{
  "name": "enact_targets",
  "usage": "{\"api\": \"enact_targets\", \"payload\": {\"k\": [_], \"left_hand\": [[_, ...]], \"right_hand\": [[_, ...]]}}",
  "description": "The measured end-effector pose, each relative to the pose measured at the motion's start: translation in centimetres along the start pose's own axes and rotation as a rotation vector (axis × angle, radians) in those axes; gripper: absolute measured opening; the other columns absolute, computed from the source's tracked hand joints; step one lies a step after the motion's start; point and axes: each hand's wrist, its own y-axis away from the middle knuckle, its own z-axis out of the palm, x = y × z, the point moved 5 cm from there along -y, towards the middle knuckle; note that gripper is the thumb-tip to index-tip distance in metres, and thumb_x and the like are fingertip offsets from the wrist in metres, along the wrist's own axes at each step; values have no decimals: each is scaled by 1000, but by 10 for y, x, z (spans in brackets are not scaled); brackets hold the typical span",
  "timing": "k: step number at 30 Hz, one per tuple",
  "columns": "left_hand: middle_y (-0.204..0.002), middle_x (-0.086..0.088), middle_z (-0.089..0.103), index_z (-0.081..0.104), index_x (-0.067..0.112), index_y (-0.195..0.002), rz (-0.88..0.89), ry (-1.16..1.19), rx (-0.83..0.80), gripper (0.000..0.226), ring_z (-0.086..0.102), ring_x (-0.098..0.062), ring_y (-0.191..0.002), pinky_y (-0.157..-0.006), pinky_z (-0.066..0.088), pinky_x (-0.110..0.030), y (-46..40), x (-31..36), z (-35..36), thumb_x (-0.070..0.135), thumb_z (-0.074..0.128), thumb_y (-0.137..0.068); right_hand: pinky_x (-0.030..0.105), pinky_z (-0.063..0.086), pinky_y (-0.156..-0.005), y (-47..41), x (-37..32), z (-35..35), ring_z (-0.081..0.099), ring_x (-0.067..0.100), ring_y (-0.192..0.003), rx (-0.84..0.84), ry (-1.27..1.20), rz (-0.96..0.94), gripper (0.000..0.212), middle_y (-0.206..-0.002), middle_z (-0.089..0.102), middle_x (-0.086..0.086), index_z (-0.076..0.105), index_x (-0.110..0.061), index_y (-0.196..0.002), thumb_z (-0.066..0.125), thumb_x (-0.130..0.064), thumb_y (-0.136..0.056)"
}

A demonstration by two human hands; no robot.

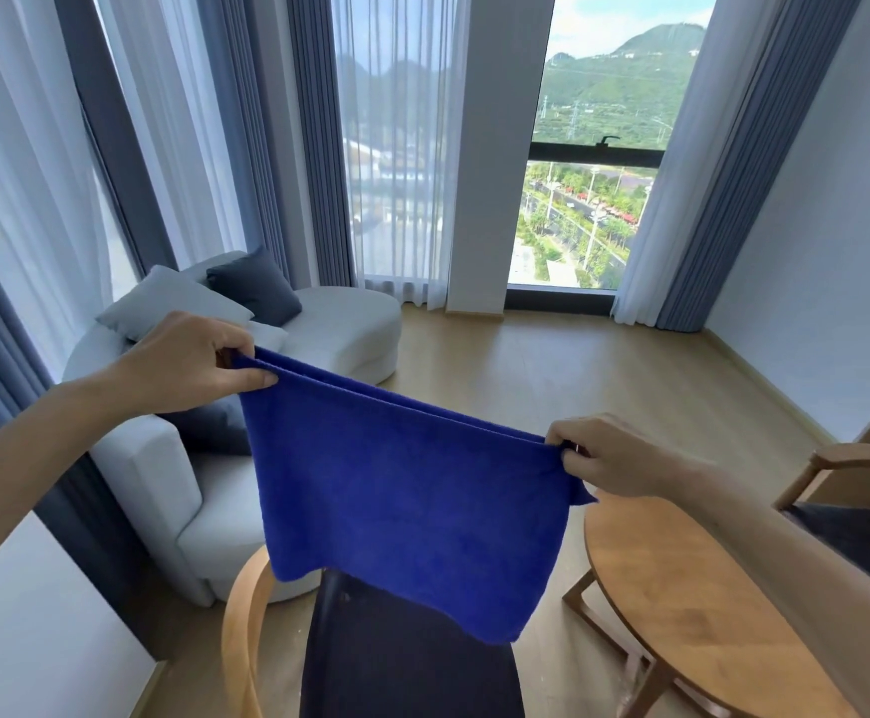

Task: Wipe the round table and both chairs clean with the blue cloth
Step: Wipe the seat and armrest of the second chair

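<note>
Cloth stretched between both hands, chair right below

Left hand (189,362) and right hand (614,456) each pinch a top corner of the blue cloth (402,489); round table (681,614) sits under the right hand

Cloth (407,489) hangs mid-frame, pinched at upper corners by left hand (189,362) and right hand (619,456). Chair (396,665) below it, bottom centre. Table (681,614) lower right; second chair (858,489) at right edge. Sofa (174,489) left, behind.
</note>
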Motion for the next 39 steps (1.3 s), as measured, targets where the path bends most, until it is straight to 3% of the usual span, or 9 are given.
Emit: {"api": "enact_targets", "payload": {"k": [9,14,18,20,26,30,33,39], "left_hand": [[-55,-2,61,67,12,-62,-29,-1,41,22,55,-19,-56,-55,40,-27,-1,-2,-6,23,80,-76],[-57,-3,62,69,9,-64,8,-7,86,18,54,-14,-55,-56,39,-21,-4,5,-12,18,80,-76],[-55,-4,60,67,7,-63,35,-25,96,21,53,-18,-66,-58,37,-15,-6,7,-14,18,81,-74],[-55,-3,60,67,8,-63,18,-24,88,21,51,-18,-54,-58,37,-16,-5,5,-13,19,81,-74],[-58,-1,61,67,11,-63,-7,-6,65,20,54,-16,-60,-58,38,-16,-3,10,-15,20,81,-74],[-68,18,64,68,14,-63,60,-5,19,17,56,2,-64,-59,36,-5,-8,26,-19,16,81,-73],[-73,31,62,70,16,-64,74,13,-36,13,59,4,-67,-61,37,-2,-11,32,-17,13,80,-73],[-70,11,68,71,20,-59,37,98,-92,22,62,-6,-68,-64,41,-5,-8,23,-11,18,77,-80]], "right_hand": [[21,49,-63,14,2,2,61,3,-69,73,-384,74,34,-77,66,-14,61,-24,-87,39,-2,-99],[28,57,-75,17,-2,4,65,13,-84,3,-307,52,25,-93,69,-1,65,-18,-98,48,0,-94],[35,58,-77,15,-3,3,65,20,-85,-36,-297,34,24,-94,67,3,69,-13,-87,54,6,-86],[30,57,-75,15,-1,1,66,16,-83,-35,-306,45,26,-92,70,1,70,-15,-88,54,5,-86],[18,51,-67,16,3,4,66,6,-76,-25,-378,95,32,-81,70,-7,67,-22,-87,46,2,-92],[22,54,-70,20,3,25,68,10,-82,-66,-495,149,26,-92,70,-1,63,-16,-98,39,-6,-101],[15,51,-64,20,0,47,67,4,-82,-69,-415,204,25,-96,68,-6,60,-21,-103,35,-17,-104],[10,47,-65,9,-11,86,59,2,-77,-118,-316,188,21,-88,62,-10,59,-15,-102,38,-15,-102]]}}
